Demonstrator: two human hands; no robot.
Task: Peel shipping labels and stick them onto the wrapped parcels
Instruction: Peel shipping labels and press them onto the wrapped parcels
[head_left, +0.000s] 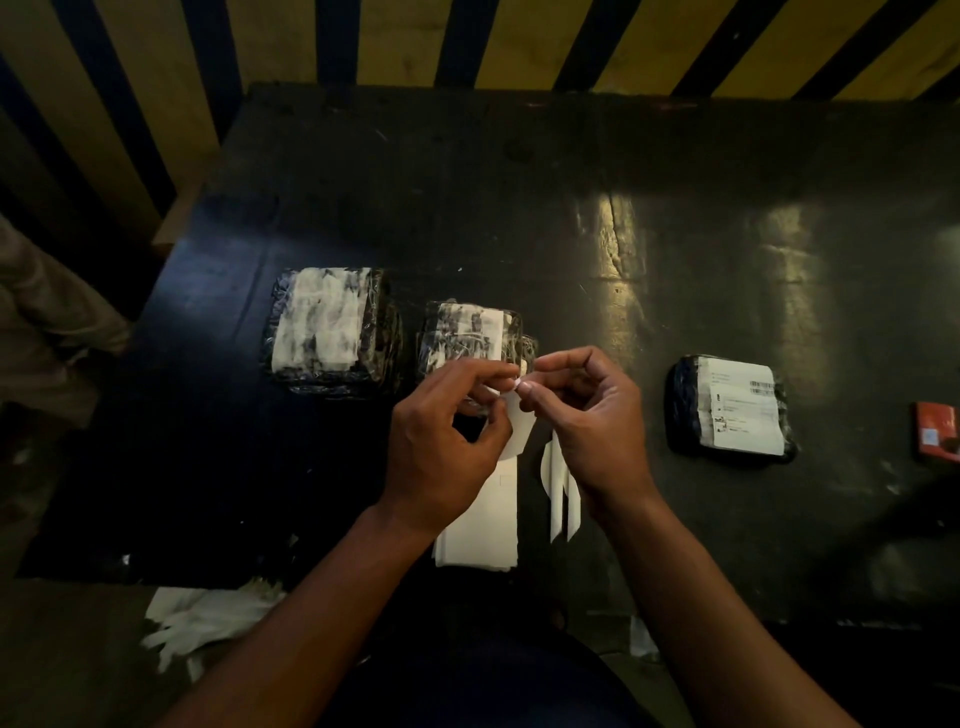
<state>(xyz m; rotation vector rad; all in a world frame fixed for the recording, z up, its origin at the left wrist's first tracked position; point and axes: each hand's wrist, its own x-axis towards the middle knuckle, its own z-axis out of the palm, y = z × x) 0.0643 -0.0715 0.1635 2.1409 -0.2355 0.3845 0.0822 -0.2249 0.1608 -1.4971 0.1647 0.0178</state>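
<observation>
Both hands pinch label (518, 421) top edge: left hand (441, 441), right hand (592, 415); label hangs between them.

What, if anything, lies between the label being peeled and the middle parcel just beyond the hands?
Nothing visible does. Both hands, left and right, pinch the label right at the middle parcel's near edge, with no object between them.

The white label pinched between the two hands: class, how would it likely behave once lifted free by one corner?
The label would probably flop, since it already hangs down from where the left hand and right hand pinch its top edge. It looks thin like paper, so likely very light and easily creased. Once peeled, it may cling to fingers.
</observation>
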